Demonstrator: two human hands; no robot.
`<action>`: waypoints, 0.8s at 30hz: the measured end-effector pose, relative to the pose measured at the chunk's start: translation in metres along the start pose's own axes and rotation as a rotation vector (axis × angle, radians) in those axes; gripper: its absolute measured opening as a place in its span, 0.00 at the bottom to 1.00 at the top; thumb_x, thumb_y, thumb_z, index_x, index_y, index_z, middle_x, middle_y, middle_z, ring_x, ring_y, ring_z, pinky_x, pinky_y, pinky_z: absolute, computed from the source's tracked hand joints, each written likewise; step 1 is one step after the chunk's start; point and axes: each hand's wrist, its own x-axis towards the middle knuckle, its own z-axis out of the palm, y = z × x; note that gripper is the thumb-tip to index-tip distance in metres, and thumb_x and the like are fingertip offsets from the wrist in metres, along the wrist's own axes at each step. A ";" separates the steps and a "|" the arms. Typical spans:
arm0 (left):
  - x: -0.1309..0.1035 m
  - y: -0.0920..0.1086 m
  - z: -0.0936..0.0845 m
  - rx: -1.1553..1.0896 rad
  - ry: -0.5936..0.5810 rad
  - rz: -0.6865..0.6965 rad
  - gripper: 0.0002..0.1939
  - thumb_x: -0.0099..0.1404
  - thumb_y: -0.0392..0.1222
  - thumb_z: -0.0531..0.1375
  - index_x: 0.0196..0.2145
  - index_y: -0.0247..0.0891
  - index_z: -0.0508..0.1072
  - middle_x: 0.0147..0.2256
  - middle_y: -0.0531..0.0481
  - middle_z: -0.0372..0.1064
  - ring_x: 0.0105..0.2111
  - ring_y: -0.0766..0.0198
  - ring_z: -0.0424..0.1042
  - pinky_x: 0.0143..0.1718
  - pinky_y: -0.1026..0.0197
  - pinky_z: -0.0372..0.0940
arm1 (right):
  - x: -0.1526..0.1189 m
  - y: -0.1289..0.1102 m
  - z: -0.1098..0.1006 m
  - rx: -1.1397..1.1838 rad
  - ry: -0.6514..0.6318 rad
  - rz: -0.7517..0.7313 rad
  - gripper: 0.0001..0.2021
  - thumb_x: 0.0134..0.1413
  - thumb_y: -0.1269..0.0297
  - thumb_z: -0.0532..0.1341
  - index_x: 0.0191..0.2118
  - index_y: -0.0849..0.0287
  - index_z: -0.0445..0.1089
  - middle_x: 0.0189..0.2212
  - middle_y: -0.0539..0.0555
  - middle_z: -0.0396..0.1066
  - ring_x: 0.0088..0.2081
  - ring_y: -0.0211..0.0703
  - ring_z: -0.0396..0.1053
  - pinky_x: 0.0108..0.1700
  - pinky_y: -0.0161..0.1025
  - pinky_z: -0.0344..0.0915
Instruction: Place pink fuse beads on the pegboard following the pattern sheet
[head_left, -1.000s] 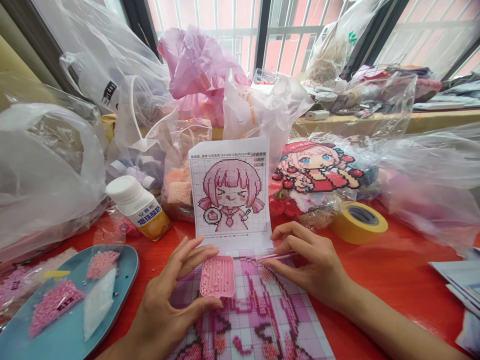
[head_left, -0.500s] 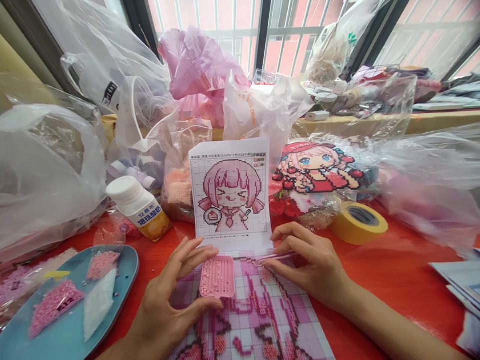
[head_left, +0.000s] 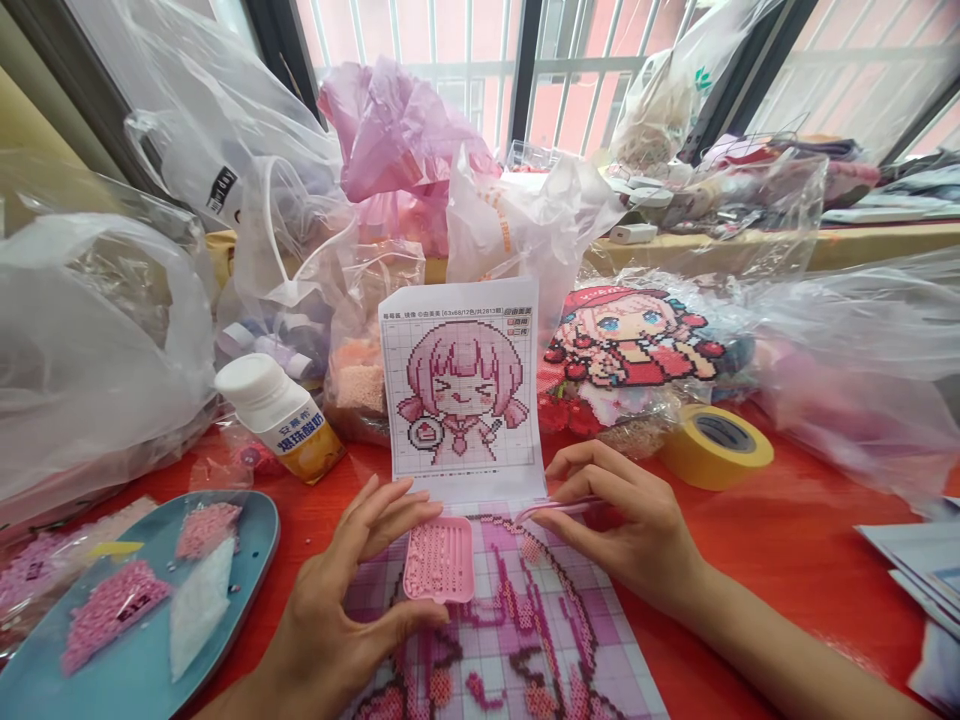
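**On the red tabletop (head_left: pixel 787 545): item count, hand status**

One pink rectangular plastic bead tray (head_left: pixel 439 560) is positioned over one partly beaded, purple-and-white gridded sheet (head_left: pixel 495 650), before one upright printed paper chart (head_left: pixel 463 400). Left hand (head_left: pixel 337 595): half open, thumb and fingers holding the tray. Right hand (head_left: pixel 630 510): nearly closed, pinching one pair of slim pink tweezers (head_left: pixel 555 507).

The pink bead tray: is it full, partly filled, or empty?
Partly filled. Pink beads lie in rows across much of the tray, while some grooves at its upper right look bare.
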 end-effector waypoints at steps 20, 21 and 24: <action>0.003 0.004 0.001 -0.031 -0.027 0.075 0.36 0.53 0.60 0.67 0.56 0.47 0.66 0.49 0.47 0.78 0.60 0.49 0.66 0.68 0.36 0.41 | -0.001 -0.016 0.006 0.089 -0.015 -0.036 0.08 0.55 0.64 0.65 0.28 0.58 0.68 0.30 0.54 0.71 0.32 0.39 0.72 0.25 0.32 0.69; 0.003 0.004 0.001 -0.028 -0.028 0.083 0.36 0.54 0.60 0.67 0.57 0.47 0.66 0.49 0.47 0.78 0.60 0.49 0.66 0.68 0.37 0.41 | -0.001 -0.015 0.005 0.088 -0.018 -0.039 0.08 0.56 0.64 0.64 0.28 0.58 0.68 0.30 0.54 0.71 0.31 0.38 0.72 0.25 0.32 0.69; 0.002 0.003 0.001 -0.018 -0.035 0.101 0.35 0.55 0.59 0.67 0.57 0.49 0.64 0.49 0.49 0.78 0.60 0.51 0.66 0.68 0.37 0.41 | 0.000 -0.015 0.005 0.087 -0.023 -0.050 0.08 0.56 0.65 0.64 0.28 0.59 0.67 0.31 0.54 0.71 0.32 0.38 0.71 0.26 0.32 0.69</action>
